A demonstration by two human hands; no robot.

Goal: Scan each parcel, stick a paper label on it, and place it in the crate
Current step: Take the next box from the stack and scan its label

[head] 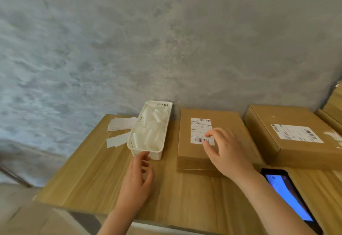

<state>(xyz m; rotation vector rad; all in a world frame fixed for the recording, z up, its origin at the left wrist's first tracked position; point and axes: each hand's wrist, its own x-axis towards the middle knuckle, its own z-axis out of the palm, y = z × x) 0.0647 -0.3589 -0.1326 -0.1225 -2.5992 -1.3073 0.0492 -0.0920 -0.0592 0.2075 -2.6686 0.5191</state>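
A mottled grey wall (166, 40) rises behind the wooden tabletop (88, 175) where you work. Your right hand (224, 154) rests over the near part of a brown cardboard parcel (192, 138), its thumb and forefinger pinching a small paper label (210, 140) against the lower right corner of the white shipping sticker (199, 129), by the barcode. That parcel lies flat directly under your right hand and to the right of your left.

Your left hand (137, 181) hovers above the tabletop with its fingers loosely spread, grasping nothing; its fingertips (145, 154) are just beside the near end of a white plastic basket (148, 129). The basket sits beyond your left hand, between it and the wall, and holds a heap of curled white paper slips, too jumbled to count. Further left of the basket, well beyond your left hand, loose paper sheets (120, 126) lie on the tabletop; at least two show.

To the right of your right hand lies a second parcel (288, 138), also with a white sticker on top. The edges of more cardboard show at the far right, partly cut off, so the count is two whole parcels plus those. One phone (288, 194) with a lit screen lies on the tabletop just beside your right forearm.
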